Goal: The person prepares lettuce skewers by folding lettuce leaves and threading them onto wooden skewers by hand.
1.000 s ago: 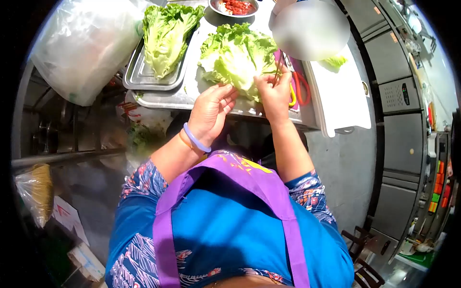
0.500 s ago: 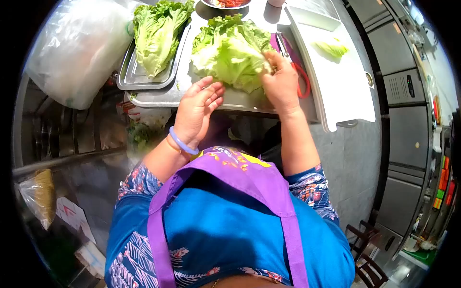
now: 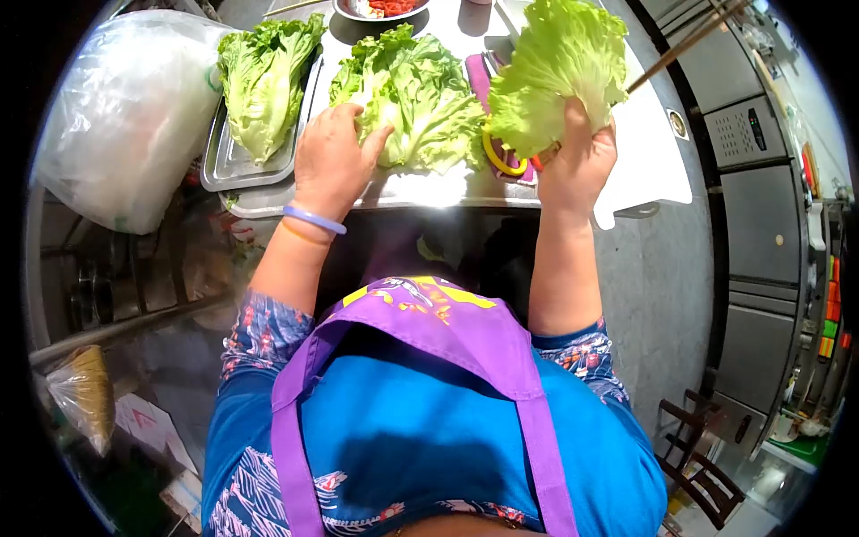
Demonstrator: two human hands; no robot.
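Note:
A loose green lettuce leaf (image 3: 562,76) is raised over the right part of the table, and my right hand (image 3: 580,166) grips its pale base. The rest of that lettuce (image 3: 416,103) lies spread on the table at the centre. My left hand (image 3: 338,161) is at its left edge, fingers apart, thumb close to the leaves. Another lettuce head (image 3: 267,89) lies in a metal tray (image 3: 215,170) on the left. Beside my right hand, yellow scissor handles (image 3: 499,159) rest on a purple cloth (image 3: 479,80).
A large clear plastic bag (image 3: 134,116) bulges at the left. A metal bowl (image 3: 344,9) with red food stands at the back. The white board (image 3: 658,170) is at the right, with a thin brown stick (image 3: 689,43) crossing above it. Chairs (image 3: 702,465) stand at the lower right.
My right hand has lifted a leaf off the central lettuce, up and to the right. My left hand has turned palm down beside the lettuce. The whole view has shifted.

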